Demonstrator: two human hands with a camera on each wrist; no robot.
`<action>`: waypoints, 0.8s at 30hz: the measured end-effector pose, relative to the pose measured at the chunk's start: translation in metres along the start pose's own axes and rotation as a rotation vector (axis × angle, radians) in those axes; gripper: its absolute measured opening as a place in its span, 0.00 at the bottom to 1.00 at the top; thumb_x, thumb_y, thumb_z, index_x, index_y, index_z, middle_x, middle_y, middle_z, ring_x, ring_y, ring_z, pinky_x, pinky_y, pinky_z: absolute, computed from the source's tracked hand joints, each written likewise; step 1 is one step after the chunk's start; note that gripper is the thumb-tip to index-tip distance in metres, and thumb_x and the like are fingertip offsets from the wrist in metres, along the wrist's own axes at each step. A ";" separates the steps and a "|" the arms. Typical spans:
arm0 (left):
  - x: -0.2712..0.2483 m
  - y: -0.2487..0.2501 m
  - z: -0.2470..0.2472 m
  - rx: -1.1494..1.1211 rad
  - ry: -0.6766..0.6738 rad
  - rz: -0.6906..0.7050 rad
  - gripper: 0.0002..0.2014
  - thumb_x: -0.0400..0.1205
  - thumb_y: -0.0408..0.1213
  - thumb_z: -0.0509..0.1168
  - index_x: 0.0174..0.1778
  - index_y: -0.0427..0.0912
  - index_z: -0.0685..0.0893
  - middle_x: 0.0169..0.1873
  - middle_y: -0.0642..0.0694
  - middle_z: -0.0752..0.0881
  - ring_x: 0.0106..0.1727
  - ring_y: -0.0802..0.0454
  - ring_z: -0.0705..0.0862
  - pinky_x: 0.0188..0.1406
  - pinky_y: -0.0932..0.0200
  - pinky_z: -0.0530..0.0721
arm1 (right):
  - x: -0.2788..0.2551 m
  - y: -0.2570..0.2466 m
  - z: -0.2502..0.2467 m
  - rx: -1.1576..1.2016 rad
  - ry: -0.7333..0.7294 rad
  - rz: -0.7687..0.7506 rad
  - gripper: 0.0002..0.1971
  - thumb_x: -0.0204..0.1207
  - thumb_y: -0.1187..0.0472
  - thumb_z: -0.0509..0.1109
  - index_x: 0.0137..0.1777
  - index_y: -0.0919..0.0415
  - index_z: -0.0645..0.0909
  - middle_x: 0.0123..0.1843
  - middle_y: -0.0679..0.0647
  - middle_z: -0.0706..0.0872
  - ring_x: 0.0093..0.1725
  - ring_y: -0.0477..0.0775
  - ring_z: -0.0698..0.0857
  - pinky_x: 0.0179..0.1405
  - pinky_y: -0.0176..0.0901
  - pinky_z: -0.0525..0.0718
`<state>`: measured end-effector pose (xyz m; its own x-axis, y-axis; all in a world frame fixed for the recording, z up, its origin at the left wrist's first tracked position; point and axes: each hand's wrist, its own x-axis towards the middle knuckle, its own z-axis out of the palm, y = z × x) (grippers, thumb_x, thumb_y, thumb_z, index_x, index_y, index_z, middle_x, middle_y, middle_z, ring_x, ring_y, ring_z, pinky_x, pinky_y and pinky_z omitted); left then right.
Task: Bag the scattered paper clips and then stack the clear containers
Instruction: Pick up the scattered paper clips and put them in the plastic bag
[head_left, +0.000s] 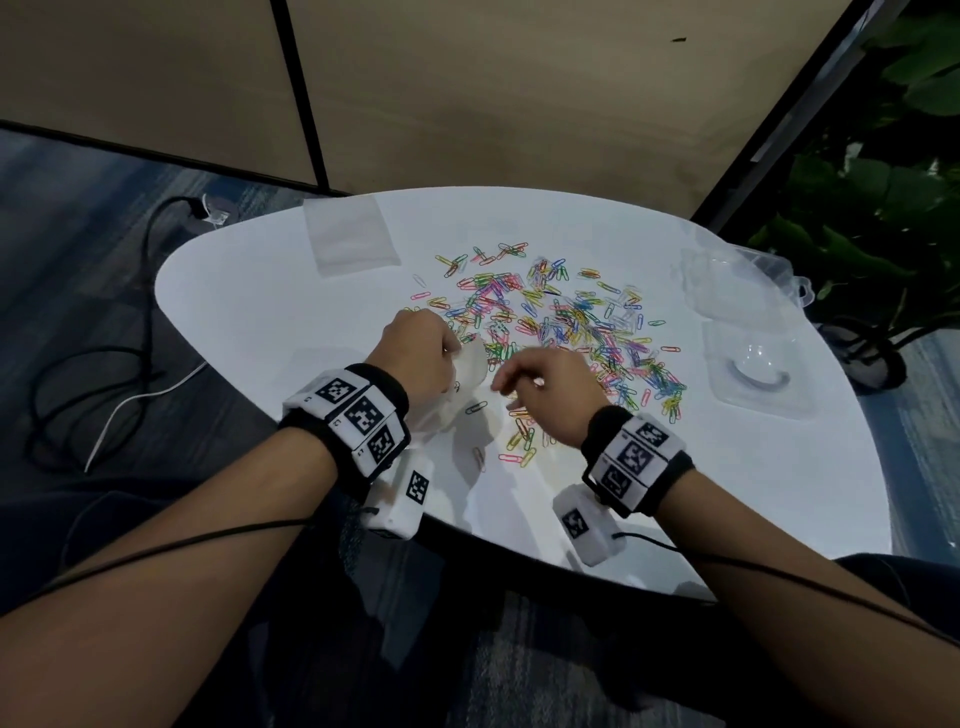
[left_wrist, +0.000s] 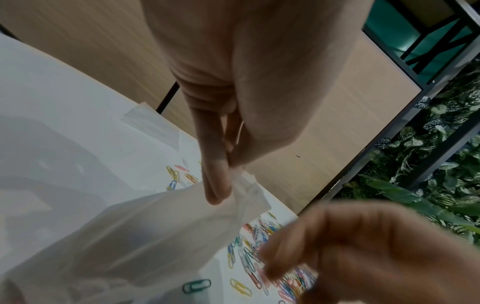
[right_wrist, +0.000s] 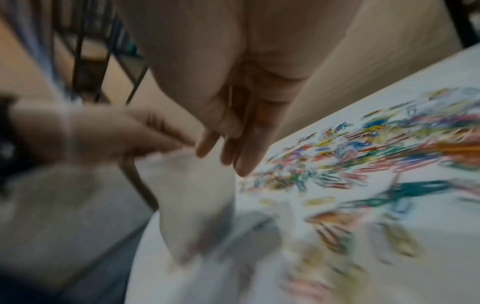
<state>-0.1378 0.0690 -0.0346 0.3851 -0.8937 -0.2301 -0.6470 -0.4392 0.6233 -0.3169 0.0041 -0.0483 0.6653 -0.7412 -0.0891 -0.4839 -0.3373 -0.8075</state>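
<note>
Many coloured paper clips (head_left: 561, 322) lie scattered over the middle of the white table (head_left: 249, 291). My left hand (head_left: 449, 356) pinches the top edge of a translucent plastic bag (head_left: 470, 371) between thumb and fingers, seen close in the left wrist view, where that hand (left_wrist: 228, 183) holds the bag (left_wrist: 142, 226) up off the table. My right hand (head_left: 506, 387) hovers just right of the bag's mouth. Its fingers (right_wrist: 241, 164) hang relaxed with nothing visible in them. Two clear containers (head_left: 748, 280) (head_left: 753, 369) sit at the table's right side.
A second flat plastic bag (head_left: 350, 234) lies at the table's back left. A few stray clips (head_left: 519, 447) lie near the front edge. Cables (head_left: 104, 364) trail on the carpet to the left, and a plant (head_left: 883, 208) stands to the right.
</note>
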 end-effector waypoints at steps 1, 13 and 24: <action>0.000 0.000 -0.002 0.007 0.001 -0.004 0.17 0.77 0.26 0.63 0.54 0.42 0.93 0.55 0.36 0.90 0.58 0.40 0.88 0.63 0.48 0.87 | -0.006 0.007 0.004 -0.175 -0.136 -0.058 0.19 0.76 0.75 0.59 0.50 0.57 0.90 0.55 0.57 0.91 0.53 0.55 0.89 0.57 0.52 0.88; -0.001 0.002 -0.001 0.039 -0.040 -0.020 0.17 0.72 0.23 0.66 0.52 0.42 0.93 0.57 0.39 0.89 0.60 0.41 0.86 0.61 0.49 0.88 | -0.033 0.125 0.003 -1.176 -0.310 -0.111 0.43 0.79 0.69 0.60 0.86 0.53 0.38 0.88 0.56 0.38 0.86 0.66 0.42 0.80 0.72 0.47; -0.008 0.009 0.006 0.060 -0.079 -0.009 0.17 0.78 0.26 0.62 0.57 0.40 0.91 0.53 0.40 0.91 0.61 0.42 0.87 0.64 0.49 0.86 | -0.003 0.116 -0.007 -0.903 -0.058 0.051 0.08 0.74 0.76 0.68 0.41 0.63 0.83 0.46 0.57 0.83 0.43 0.58 0.82 0.33 0.36 0.76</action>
<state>-0.1508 0.0718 -0.0314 0.3393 -0.8931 -0.2954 -0.6827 -0.4499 0.5758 -0.3786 -0.0369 -0.1380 0.6469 -0.7454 -0.1609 -0.7588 -0.6501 -0.0392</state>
